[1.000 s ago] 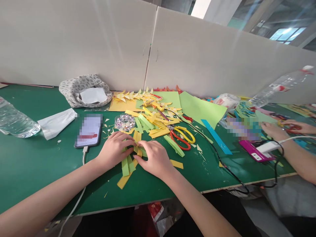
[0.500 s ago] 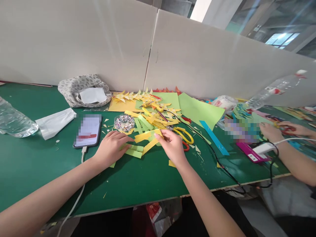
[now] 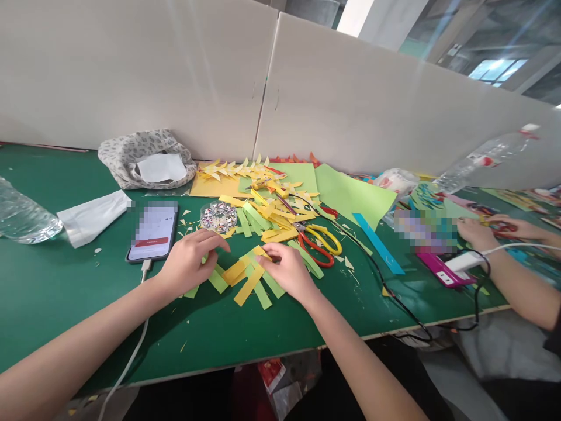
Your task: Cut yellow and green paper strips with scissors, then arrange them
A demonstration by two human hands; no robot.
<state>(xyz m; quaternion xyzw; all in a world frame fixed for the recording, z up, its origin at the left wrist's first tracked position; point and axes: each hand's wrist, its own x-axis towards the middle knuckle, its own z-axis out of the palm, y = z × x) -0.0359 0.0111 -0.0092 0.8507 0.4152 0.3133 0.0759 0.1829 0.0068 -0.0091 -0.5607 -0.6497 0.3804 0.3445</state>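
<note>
Between finger and thumb, my right hand (image 3: 287, 269) pinches a piece of crossed yellow and green paper strips (image 3: 249, 286), whose loose ends fan out toward me over the table. My left hand (image 3: 188, 260) hovers just left of it, fingers loosely bent and apart, nothing seen in them. Green paper strips (image 3: 218, 279) lie under and beside my left hand. Just beyond my right hand rest scissors (image 3: 337, 242) with one yellow and one red handle loop, beside a heap of yellow and green strips (image 3: 280, 235).
A phone (image 3: 153, 233) on a white cable lies left, near a water bottle (image 3: 26, 216) and cloth bag (image 3: 118, 155). Behind the heap sit a sequin case (image 3: 218, 216) and yellow glue gun (image 3: 269, 186). At right are a blue strip (image 3: 379, 242), power strip (image 3: 445, 270) and another person's hands (image 3: 475, 234).
My right hand has brought the crossed strips lower and closer to me, and more strip ends show. My left hand has come off the strips. The phone's screen has changed.
</note>
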